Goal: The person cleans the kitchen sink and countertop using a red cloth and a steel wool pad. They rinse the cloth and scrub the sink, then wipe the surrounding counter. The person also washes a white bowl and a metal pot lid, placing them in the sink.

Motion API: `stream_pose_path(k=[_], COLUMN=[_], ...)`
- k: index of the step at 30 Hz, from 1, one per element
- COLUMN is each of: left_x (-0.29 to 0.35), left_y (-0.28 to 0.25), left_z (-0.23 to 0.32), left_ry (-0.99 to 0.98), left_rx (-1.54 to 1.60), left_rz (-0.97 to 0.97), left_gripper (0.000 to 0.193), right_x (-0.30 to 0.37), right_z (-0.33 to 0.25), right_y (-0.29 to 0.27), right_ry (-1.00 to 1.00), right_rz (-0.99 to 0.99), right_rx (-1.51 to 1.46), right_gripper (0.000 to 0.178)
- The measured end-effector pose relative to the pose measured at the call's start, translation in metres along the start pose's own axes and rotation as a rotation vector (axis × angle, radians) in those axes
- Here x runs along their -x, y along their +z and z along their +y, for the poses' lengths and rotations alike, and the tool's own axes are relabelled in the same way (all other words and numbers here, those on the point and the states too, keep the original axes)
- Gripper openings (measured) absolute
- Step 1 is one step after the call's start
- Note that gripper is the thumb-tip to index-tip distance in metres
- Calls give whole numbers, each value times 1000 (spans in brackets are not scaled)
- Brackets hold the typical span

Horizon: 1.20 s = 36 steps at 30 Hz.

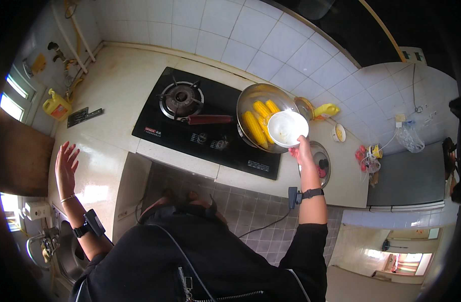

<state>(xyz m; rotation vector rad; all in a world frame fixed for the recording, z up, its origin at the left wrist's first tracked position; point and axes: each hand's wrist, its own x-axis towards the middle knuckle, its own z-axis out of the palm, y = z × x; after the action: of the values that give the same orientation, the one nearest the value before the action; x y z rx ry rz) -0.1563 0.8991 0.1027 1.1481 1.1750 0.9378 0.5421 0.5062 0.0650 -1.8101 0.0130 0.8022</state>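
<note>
My right hand (302,150) grips the rim of a white bowl (285,126), whose inside faces up with little visible in it. The bowl hangs over the right side of a wide metal frying pan (246,96), hiding part of it. Several yellow corn cobs (252,127) lie in the pan. The pan's dark red handle (210,119) points left across the black gas stove (157,121). Far to the left, my left hand (66,168) is raised above the counter, its fingers apart and nothing in it.
A glass lid (321,163) lies on the counter beneath my right forearm. Behind it are a yellow bottle (326,110) and a small white cup (338,133). A bare burner (181,99) is at the stove's left. A yellow jug (56,104) and a black cleaver (84,117) are at far left.
</note>
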Motion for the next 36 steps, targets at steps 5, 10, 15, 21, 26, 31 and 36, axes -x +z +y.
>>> stream_pose_path(k=[5, 10, 15, 21, 26, 31, 36], left_x=[-14, -17, -15, -13, -11, -18, -22], left_y=[-2, -6, -6, -1, -3, -17, -26], left_z=[3, -4, -8, -8, -12, -24, -33], left_ry=[-22, -52, -51, -61, -47, -61, -60], left_rx=[6, -13, -25, -28, -58, -76, -100], left_rz=[23, 14, 23, 18, 33, 59, 96], left_gripper=[56, 57, 58, 58, 60, 64, 64], right_x=[-6, 2, 1, 26, 57, 43, 32], right_z=[-10, -27, -39, -59, -77, -64, -35], right_y=[2, 3, 5, 26, 44, 26, -18], right_ry=[-41, -117, -267, -559, -508, -526, -269], right_rz=[72, 134, 310, 579, 568, 669, 456], right_rx=[129, 266, 549, 1195, 1267, 1196, 251], right_gripper=[52, 53, 61, 72, 71, 72, 51])
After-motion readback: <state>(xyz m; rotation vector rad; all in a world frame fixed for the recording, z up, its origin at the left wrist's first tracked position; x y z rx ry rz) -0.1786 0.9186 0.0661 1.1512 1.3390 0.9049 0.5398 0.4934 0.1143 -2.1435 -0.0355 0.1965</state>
